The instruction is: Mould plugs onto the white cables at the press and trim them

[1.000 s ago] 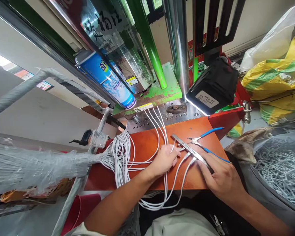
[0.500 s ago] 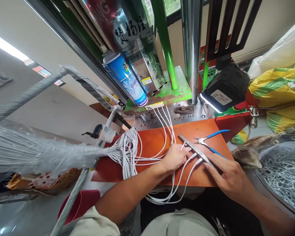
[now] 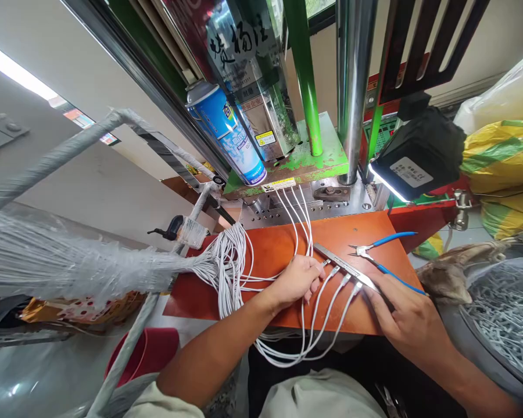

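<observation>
A narrow metal bar (image 3: 346,267) with slots lies slanted over the orange board (image 3: 261,249). My right hand (image 3: 407,305) grips its near right end between thumb and fingers. Several white cables (image 3: 329,313) have their plug ends seated along the bar's near edge and loop down past the board's front. My left hand (image 3: 298,278) is closed at the bar's far left part, fingers curled round a white cable beside the leftmost plug (image 3: 326,263). Its fingertips partly hide that cable. Blue-handled pliers (image 3: 366,251) lie open just beyond the bar.
A press with a green plate (image 3: 326,157) stands behind, several cables running under it. A spray can (image 3: 230,136) leans there. On the left hangs a wrapped cable bundle (image 3: 91,276). A black lamp (image 3: 418,151) and a bin of white scraps (image 3: 505,313) are right.
My left hand has shifted slightly left and down, away from the bar. Another plug now sits in the bar, and the cable end held upright earlier is no longer raised.
</observation>
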The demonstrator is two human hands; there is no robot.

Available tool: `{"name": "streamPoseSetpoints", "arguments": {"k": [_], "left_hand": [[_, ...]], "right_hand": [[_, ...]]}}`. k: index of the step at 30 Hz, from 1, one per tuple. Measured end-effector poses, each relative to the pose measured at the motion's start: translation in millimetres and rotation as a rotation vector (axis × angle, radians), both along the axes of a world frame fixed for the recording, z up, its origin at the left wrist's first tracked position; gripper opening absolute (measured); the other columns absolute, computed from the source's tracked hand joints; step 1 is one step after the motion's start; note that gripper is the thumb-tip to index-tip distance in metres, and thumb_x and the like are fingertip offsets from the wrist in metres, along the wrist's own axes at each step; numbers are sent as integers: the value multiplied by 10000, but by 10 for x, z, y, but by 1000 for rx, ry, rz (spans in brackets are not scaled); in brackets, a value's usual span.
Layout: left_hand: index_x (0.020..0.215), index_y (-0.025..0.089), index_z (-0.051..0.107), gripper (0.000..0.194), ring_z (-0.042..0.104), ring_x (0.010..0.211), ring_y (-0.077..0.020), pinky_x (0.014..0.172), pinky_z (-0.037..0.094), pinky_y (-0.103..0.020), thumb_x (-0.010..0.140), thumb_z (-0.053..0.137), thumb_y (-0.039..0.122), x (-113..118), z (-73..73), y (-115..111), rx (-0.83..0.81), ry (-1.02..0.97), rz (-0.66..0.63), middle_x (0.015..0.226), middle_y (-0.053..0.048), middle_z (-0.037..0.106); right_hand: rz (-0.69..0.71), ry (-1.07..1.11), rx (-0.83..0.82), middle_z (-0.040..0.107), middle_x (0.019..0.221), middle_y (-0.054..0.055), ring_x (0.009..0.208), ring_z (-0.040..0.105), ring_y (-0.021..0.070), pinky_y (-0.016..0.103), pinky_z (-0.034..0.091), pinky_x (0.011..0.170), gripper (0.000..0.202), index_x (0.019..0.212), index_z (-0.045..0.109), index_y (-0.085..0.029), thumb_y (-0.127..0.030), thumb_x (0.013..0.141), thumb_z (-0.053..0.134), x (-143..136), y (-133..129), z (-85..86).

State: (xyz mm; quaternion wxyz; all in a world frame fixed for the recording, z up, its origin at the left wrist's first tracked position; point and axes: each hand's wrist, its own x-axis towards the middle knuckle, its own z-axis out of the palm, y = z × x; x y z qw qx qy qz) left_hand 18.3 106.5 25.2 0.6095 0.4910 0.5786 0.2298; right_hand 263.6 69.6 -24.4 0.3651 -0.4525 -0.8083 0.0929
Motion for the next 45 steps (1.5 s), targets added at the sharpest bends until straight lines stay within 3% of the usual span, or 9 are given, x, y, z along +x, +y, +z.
{"name": "streamPoseSetpoints", "arguments": {"k": [11,17,19,23,25,28,31,35,45], "left_hand": [[656,176,584,357,423,459,-91,477,330,-212,950,577,379,53,-60,127,192,198,-88,507,37,489],[570,187,573,475,534,434,-124,553,421,-261,1005,539,375,-244,373,369,278,351,-443,493,-5,581],[666,172,633,424,571,465,-127,524,424,-249,997,571,428,-436,456,519,311,306,-247,578,-22,643],[953,173,658,186,689,753,-128,664,518,-214,911,726,341,-642,364,882,540,17,498,861,-18,699],[1014,187,623,244,725,891,-149,810,551,-261,867,790,287,-591,294,1062,485,-261,630,979,-23,708],[978,168,604,217,748,852,-190,848,561,-341,931,748,325,-414,233,1299,219,-612,466,944,-66,733],[1001,148,638,171,640,603,-116,637,503,-239,1044,589,307,-296,146,1458,188,-757,373,766,-29,677],[920,122,682,299,294,411,-26,429,187,-161,1093,503,288,-319,-27,1531,268,-775,350,597,66,426],[823,144,619,331,235,414,-28,433,150,-172,1096,506,293,-291,-60,1559,250,-725,400,564,84,374]], "right_hand": [[154,-40,37,685,1385,94,1290,655,226,342,493,1115,358,1416,570,-184,-282,1077,511,120,34,-115],[49,-115,37,714,1036,72,942,650,249,400,481,867,198,1180,650,-207,-301,1071,514,-4,27,-29],[27,-156,7,663,964,77,864,581,243,395,444,802,190,1095,663,-211,-313,1068,505,-56,31,6],[50,-163,-20,636,1027,91,898,549,239,389,428,815,201,1124,667,-204,-319,1059,516,-84,46,53],[50,-168,-18,636,1053,95,919,554,241,392,432,830,210,1154,665,-197,-326,1055,532,-78,49,64],[51,-171,-21,637,1069,96,928,563,235,395,443,853,211,1179,662,-191,-315,1052,548,-63,49,68],[63,-174,-41,640,1105,102,968,577,235,395,452,878,231,1224,655,-185,-302,1044,569,-44,43,61],[61,-179,-64,644,1127,97,989,591,229,390,458,890,266,1270,652,-192,-300,1036,587,-14,29,34],[38,-168,-76,670,1165,90,1023,633,251,403,466,921,355,1359,650,-240,-324,1016,616,84,13,-80]]}}
